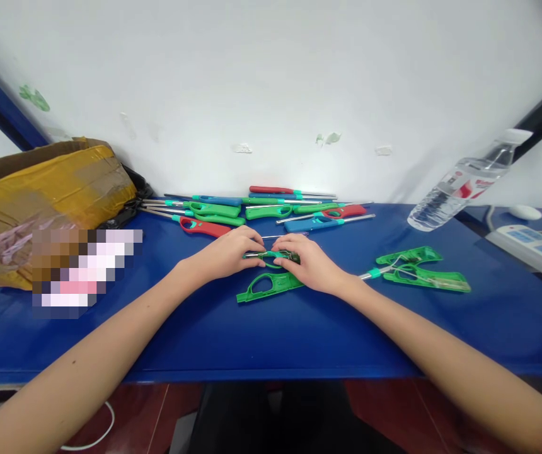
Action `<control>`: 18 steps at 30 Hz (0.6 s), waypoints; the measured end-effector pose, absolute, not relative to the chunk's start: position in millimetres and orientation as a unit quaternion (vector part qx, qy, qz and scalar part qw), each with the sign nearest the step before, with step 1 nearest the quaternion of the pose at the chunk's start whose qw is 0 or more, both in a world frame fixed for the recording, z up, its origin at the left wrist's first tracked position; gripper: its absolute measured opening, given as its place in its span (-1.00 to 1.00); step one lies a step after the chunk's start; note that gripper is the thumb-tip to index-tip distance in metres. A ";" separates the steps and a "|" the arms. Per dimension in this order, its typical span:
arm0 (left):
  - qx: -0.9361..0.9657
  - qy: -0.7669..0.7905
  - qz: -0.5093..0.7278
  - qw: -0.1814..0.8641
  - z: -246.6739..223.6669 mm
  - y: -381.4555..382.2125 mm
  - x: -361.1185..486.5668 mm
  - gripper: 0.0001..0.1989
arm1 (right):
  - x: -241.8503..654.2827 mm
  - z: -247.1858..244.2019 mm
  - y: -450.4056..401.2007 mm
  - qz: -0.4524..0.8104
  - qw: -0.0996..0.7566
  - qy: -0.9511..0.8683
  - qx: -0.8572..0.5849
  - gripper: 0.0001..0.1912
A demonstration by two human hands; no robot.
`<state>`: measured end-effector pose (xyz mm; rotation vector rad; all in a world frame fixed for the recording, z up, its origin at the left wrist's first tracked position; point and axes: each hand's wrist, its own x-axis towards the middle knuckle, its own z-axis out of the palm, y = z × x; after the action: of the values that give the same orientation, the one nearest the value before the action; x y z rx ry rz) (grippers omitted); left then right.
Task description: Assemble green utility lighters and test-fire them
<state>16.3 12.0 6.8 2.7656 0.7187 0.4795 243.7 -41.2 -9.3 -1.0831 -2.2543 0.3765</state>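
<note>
My left hand (pixel 240 252) and my right hand (pixel 309 261) meet over the middle of the blue table, pinching opposite ends of a green lighter half (pixel 271 255) with small parts in it. Just below lies another green handle shell (pixel 271 287) with an oval finger hole, its right end under my right hand. To the right, an opened green lighter (pixel 425 277) shows wires and a metal tube. Behind my hands, several long-nosed lighters in green, red and blue are piled, among them a red one (pixel 205 227) and a blue one (pixel 311 223).
A taped cardboard box (pixel 53 183) stands at the left beside a blurred patch. A water bottle (pixel 464 183) leans oddly at the right, near a white power strip (pixel 536 246) and a white rounded object (pixel 525 212). The white wall (pixel 271 75) rises behind the table (pixel 195 334).
</note>
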 end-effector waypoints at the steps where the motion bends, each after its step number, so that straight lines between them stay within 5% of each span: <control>1: 0.947 0.245 0.164 0.124 6.7 12.0 16.4 -0.82 | 243.7 -9.4 -41.0 0.142 0.302 -0.850 -0.408 -0.85; 18: 0.944 0.263 0.159 0.116 11.6 7.3 17.4 -0.70 | 258.4 1.2 -36.8 0.175 0.244 -0.860 -0.413 -0.71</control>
<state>17.4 7.3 11.6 2.7655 0.7701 0.4669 258.4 -36.8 1.2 -1.1295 -2.3482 0.4784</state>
